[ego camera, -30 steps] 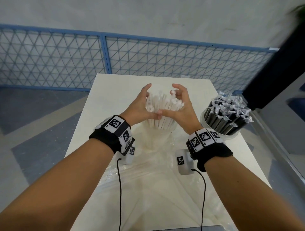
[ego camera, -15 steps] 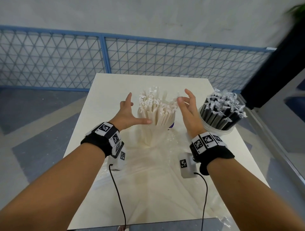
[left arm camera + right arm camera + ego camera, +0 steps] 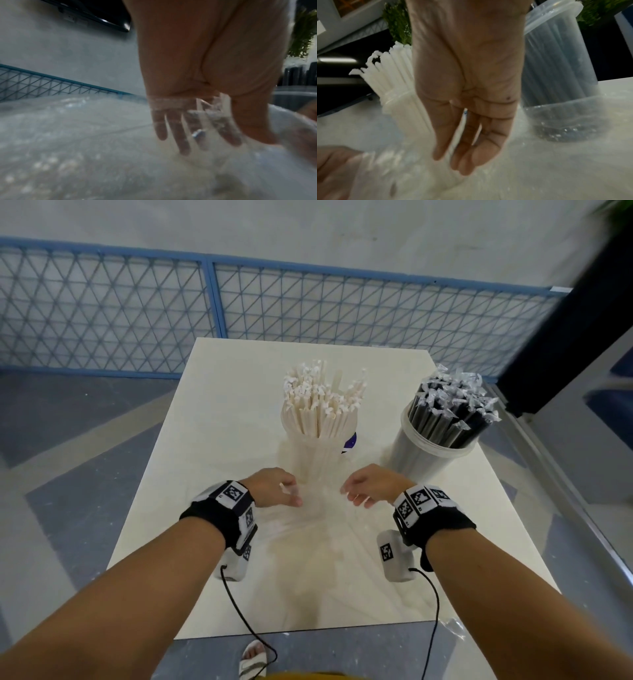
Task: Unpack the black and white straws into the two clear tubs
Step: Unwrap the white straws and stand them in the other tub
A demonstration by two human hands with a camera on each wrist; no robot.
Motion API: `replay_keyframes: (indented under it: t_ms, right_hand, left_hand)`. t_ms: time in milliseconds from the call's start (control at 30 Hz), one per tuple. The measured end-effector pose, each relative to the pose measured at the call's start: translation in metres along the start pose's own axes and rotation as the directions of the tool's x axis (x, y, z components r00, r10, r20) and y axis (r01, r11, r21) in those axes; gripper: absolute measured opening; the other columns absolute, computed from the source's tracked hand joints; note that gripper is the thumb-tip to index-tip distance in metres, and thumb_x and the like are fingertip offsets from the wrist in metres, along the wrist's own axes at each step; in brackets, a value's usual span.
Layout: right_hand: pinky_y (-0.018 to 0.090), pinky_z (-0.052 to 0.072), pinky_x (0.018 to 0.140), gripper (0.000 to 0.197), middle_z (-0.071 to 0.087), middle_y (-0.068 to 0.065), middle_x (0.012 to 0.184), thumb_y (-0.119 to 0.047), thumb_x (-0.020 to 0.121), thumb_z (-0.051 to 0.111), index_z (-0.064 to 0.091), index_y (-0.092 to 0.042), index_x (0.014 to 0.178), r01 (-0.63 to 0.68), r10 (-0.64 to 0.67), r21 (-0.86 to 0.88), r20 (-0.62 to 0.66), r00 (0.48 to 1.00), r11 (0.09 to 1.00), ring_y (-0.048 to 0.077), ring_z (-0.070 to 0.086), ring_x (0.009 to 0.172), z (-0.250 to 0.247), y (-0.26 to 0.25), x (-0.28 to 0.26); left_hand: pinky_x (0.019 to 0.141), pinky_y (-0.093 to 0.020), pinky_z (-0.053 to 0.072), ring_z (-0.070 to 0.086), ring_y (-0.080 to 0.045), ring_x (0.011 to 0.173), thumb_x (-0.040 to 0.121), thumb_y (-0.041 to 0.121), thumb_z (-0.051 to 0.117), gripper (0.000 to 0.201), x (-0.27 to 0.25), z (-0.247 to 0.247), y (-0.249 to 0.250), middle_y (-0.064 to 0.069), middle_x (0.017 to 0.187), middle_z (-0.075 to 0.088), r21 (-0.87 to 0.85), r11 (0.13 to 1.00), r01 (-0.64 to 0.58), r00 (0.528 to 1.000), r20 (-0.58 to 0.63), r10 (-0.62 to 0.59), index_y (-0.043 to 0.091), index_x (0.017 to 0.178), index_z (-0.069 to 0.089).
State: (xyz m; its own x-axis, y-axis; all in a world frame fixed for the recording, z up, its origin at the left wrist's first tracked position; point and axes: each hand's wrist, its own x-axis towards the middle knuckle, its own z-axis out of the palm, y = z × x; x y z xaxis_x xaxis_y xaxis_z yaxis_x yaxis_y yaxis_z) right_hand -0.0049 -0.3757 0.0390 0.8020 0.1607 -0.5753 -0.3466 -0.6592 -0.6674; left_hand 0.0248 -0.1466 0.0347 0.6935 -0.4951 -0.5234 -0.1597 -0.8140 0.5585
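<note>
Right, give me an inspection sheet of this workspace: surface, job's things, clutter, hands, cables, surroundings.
Surface: pale table, clear plastic wrap spread over its near half.
Job's things: white straws upright in one clear tub at mid-table; black straws upright in the second tub, to its right.
Clutter: a small dark purple thing behind the white straws' tub, mostly hidden.
Hands: left hand and right hand low over the wrap before the white straws' tub, fingers straight and relaxed, the left's under a fold of wrap.
Cables: one black cable from each wrist camera, hanging off the near edge.
Surroundings: blue mesh fence, grey wall, green plant.
</note>
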Motion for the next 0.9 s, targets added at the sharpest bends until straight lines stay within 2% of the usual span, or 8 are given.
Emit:
replay_keyframes:
  t_ms: [67, 167, 267, 367, 500, 700, 800, 900]
  right_hand:
    - [0.017, 0.048, 0.07, 0.019, 0.064, -0.01, 0.087, -0.007, 0.09, 0.055, 0.068, -0.006, 0.105, 0.171, -0.169, -0.072, 0.029, 0.985, 0.983, 0.007, 0.057, 0.08, 0.009, 0.0, -0.002]
    - [0.018, 0.043, 0.09, 0.022, 0.064, -0.002, 0.103, -0.006, 0.092, 0.054, 0.067, -0.01, 0.109, 0.335, -0.335, -0.03, -0.002, 0.942, 0.942, 0.009, 0.058, 0.097, 0.018, -0.004, -0.008]
    - [0.011, 0.039, 0.089, 0.021, 0.061, 0.006, 0.114, -0.009, 0.093, 0.053, 0.066, -0.008, 0.11, 0.366, -0.37, -0.106, -0.02, 0.929, 0.924, 0.015, 0.055, 0.107, 0.022, -0.016, -0.011]
    - [0.027, 0.038, 0.093, 0.028, 0.056, 0.018, 0.123, -0.015, 0.093, 0.054, 0.058, -0.002, 0.117, 0.31, -0.35, -0.345, -0.061, 0.935, 0.886, 0.03, 0.052, 0.114, 0.022, -0.029, -0.01]
    - [0.043, 0.045, 0.095, 0.035, 0.057, 0.019, 0.114, -0.007, 0.083, 0.066, 0.054, 0.0, 0.115, 0.345, -0.383, -0.341, -0.049, 0.923, 0.875, 0.032, 0.056, 0.106, 0.017, -0.035, -0.018]
    - [0.028, 0.042, 0.085, 0.029, 0.061, 0.014, 0.111, -0.021, 0.09, 0.058, 0.061, 0.0, 0.11, 0.222, -0.251, -0.554, 0.024, 0.968, 0.802, 0.028, 0.057, 0.103, 0.015, -0.057, -0.029]
    - [0.009, 0.037, 0.072, 0.031, 0.061, -0.004, 0.098, -0.013, 0.088, 0.062, 0.058, -0.008, 0.117, 0.357, -0.368, -0.293, 0.018, 0.93, 0.887, 0.002, 0.055, 0.089, 0.016, -0.056, -0.038]
    - [-0.001, 0.03, 0.088, 0.057, 0.046, -0.015, 0.12, -0.017, 0.088, 0.062, 0.035, -0.016, 0.139, 0.39, -0.361, -0.271, 0.153, 0.92, 0.88, -0.001, 0.045, 0.111, 0.016, -0.056, -0.043]
  left_hand:
    - [0.076, -0.021, 0.035, 0.049, -0.018, 0.094, 0.089, 0.029, 0.058, 0.015, -0.002, 0.003, 0.001, 0.004, 0.093, 0.053, -0.035, 0.998, -0.056, 0.998, -0.008, 0.056, 0.014, 0.085, 0.057]
    - [0.06, -0.008, 0.037, 0.048, -0.01, 0.075, 0.094, 0.019, 0.051, 0.021, -0.009, -0.005, 0.007, 0.008, 0.076, 0.047, -0.146, 0.983, -0.111, 0.993, 0.029, 0.117, 0.019, 0.074, 0.044]
    - [0.082, -0.017, 0.05, 0.06, -0.016, 0.099, 0.094, 0.012, 0.049, 0.016, -0.014, -0.014, 0.014, 0.006, 0.087, 0.057, -0.328, 0.928, -0.177, 0.982, 0.003, 0.188, 0.012, 0.079, 0.045]
    - [0.071, -0.018, 0.047, 0.063, -0.019, 0.096, 0.096, 0.011, 0.045, 0.02, -0.017, -0.018, 0.023, -0.003, 0.102, 0.063, -0.386, 0.895, -0.223, 0.974, -0.052, 0.22, 0.018, 0.077, 0.045]
    - [0.071, -0.028, 0.043, 0.065, -0.022, 0.091, 0.097, 0.019, 0.042, 0.02, -0.02, -0.015, 0.029, 0.0, 0.106, 0.065, -0.44, 0.867, -0.234, 0.972, -0.13, 0.197, 0.019, 0.077, 0.04]
    - [0.076, -0.031, 0.046, 0.065, -0.02, 0.086, 0.098, 0.02, 0.039, 0.021, -0.024, -0.011, 0.029, 0.002, 0.098, 0.065, -0.682, 0.65, -0.335, 0.937, -0.31, 0.158, 0.018, 0.078, 0.041]
    - [0.072, -0.029, 0.045, 0.061, -0.016, 0.082, 0.098, 0.021, 0.039, 0.021, -0.021, -0.007, 0.033, 0.006, 0.09, 0.063, -0.698, 0.622, -0.354, 0.924, -0.362, 0.121, 0.019, 0.078, 0.042]
    - [0.07, -0.031, 0.04, 0.05, -0.018, 0.079, 0.097, 0.021, 0.042, 0.021, -0.018, -0.001, 0.038, -0.001, 0.084, 0.052, -0.666, 0.65, -0.366, 0.917, -0.378, 0.128, 0.019, 0.076, 0.045]
